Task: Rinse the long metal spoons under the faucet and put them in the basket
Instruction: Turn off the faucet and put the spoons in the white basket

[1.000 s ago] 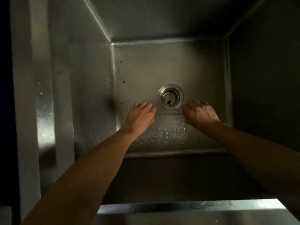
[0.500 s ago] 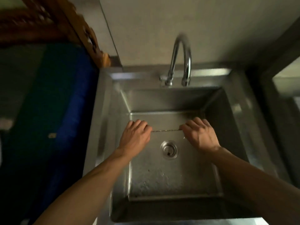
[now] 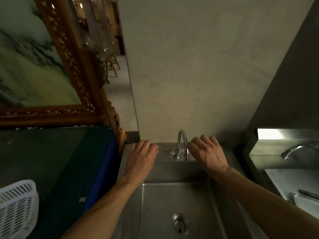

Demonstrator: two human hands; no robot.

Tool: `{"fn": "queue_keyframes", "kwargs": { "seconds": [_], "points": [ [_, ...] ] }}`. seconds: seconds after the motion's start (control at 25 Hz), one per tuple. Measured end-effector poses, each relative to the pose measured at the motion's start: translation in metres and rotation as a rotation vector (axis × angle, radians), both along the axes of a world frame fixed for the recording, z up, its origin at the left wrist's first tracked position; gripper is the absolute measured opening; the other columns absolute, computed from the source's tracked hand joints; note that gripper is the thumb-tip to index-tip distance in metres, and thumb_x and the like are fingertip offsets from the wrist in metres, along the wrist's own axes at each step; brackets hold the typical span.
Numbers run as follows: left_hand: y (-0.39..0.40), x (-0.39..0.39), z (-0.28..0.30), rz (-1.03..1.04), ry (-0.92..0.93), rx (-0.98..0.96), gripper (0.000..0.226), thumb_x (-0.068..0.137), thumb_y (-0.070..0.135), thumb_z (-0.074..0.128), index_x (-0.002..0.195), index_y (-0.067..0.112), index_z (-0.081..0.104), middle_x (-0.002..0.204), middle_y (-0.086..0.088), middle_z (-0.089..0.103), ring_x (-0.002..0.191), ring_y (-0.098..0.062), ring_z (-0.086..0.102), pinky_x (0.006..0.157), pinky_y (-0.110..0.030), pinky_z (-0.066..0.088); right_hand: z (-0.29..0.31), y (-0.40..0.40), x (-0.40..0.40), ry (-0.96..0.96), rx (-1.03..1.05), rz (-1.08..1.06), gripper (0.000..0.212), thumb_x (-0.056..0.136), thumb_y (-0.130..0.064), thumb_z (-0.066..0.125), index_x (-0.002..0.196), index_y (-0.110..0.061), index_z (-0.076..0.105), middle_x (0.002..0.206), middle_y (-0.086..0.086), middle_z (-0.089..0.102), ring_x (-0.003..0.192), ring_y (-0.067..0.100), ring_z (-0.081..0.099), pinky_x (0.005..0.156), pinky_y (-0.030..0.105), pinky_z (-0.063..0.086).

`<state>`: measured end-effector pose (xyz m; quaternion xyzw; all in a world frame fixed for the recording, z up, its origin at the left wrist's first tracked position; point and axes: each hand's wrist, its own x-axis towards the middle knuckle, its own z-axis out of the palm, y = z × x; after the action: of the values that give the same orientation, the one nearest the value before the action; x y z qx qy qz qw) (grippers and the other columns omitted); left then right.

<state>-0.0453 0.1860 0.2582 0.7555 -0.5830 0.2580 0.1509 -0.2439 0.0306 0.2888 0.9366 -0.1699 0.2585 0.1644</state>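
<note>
Both hands hold one thin long metal spoon (image 3: 164, 149) level between them, just in front of the curved faucet (image 3: 181, 144). My left hand (image 3: 140, 158) pinches its left end and my right hand (image 3: 207, 154) pinches its right end; only a faint sliver of the handle shows between them. No water can be seen running. The steel sink (image 3: 155, 213) lies below, with its drain (image 3: 179, 223) near the bottom. A white slotted plastic basket (image 3: 17, 207) stands at the lower left on a dark surface.
A blue-edged dark surface (image 3: 69, 169) borders the sink on the left, under a carved wooden picture frame (image 3: 72, 66). A plain wall rises behind the faucet. On the right is a second steel sink area (image 3: 293, 178) with another tap (image 3: 296, 149).
Both hands have lifted the spoon from the sink bottom near the drain up to the faucet. My view has tilted up, bringing the wall, the frame and the basket into sight.
</note>
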Motion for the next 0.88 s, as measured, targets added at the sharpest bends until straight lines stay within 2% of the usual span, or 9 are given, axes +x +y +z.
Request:
{"fn": "queue_keyframes", "kwargs": {
  "seconds": [0.12, 0.36, 0.48, 0.6, 0.88],
  "points": [
    [-0.01, 0.001, 0.044, -0.004, -0.059, -0.082, 0.008, 0.094, 0.028, 0.052, 0.096, 0.021, 0.054, 0.093, 0.002, 0.053, 0.084, -0.018, 0.048, 0.071, -0.034, 0.038, 0.041, -0.01, -0.001, -0.047, -0.06, 0.012, 0.022, 0.075, -0.011, 0.075, 0.096, -0.014, 0.069, 0.084, 0.007, 0.065, 0.071, 0.03, 0.057, 0.058, 0.037, 0.044],
    [-0.02, -0.011, 0.086, -0.037, -0.114, -0.151, 0.008, 0.094, 0.024, 0.051, 0.098, 0.02, 0.057, 0.093, 0.002, 0.056, 0.084, -0.019, 0.05, 0.073, -0.032, 0.036, 0.08, -0.018, -0.01, -0.152, -0.065, 0.016, 0.017, 0.081, -0.008, 0.069, 0.097, -0.013, 0.068, 0.09, 0.007, 0.067, 0.072, 0.028, 0.058, 0.057, 0.037, 0.047],
    [-0.019, -0.017, 0.097, -0.028, -0.088, -0.184, 0.008, 0.091, 0.022, 0.055, 0.098, 0.019, 0.058, 0.093, 0.001, 0.058, 0.084, -0.018, 0.052, 0.073, -0.033, 0.04, 0.091, -0.018, -0.011, -0.164, -0.091, 0.054, 0.011, 0.084, -0.012, 0.067, 0.095, -0.013, 0.067, 0.089, 0.008, 0.066, 0.07, 0.027, 0.057, 0.054, 0.035, 0.046],
    [-0.013, -0.023, 0.103, -0.002, -0.078, -0.191, 0.009, 0.094, 0.023, 0.051, 0.097, 0.019, 0.058, 0.093, 0.001, 0.058, 0.085, -0.019, 0.052, 0.073, -0.035, 0.043, 0.097, -0.021, -0.01, -0.153, -0.123, 0.08, 0.013, 0.081, -0.011, 0.071, 0.093, -0.013, 0.067, 0.087, 0.006, 0.067, 0.069, 0.025, 0.056, 0.054, 0.033, 0.045],
    [0.029, -0.019, 0.105, 0.116, -0.139, -0.11, 0.014, 0.095, 0.027, 0.047, 0.1, 0.021, 0.059, 0.096, 0.003, 0.058, 0.089, -0.018, 0.051, 0.076, -0.035, 0.041, 0.092, -0.009, 0.014, -0.143, -0.117, 0.189, 0.016, 0.078, -0.01, 0.074, 0.092, -0.015, 0.068, 0.085, 0.005, 0.066, 0.071, 0.026, 0.057, 0.054, 0.036, 0.046]
  ]
}}
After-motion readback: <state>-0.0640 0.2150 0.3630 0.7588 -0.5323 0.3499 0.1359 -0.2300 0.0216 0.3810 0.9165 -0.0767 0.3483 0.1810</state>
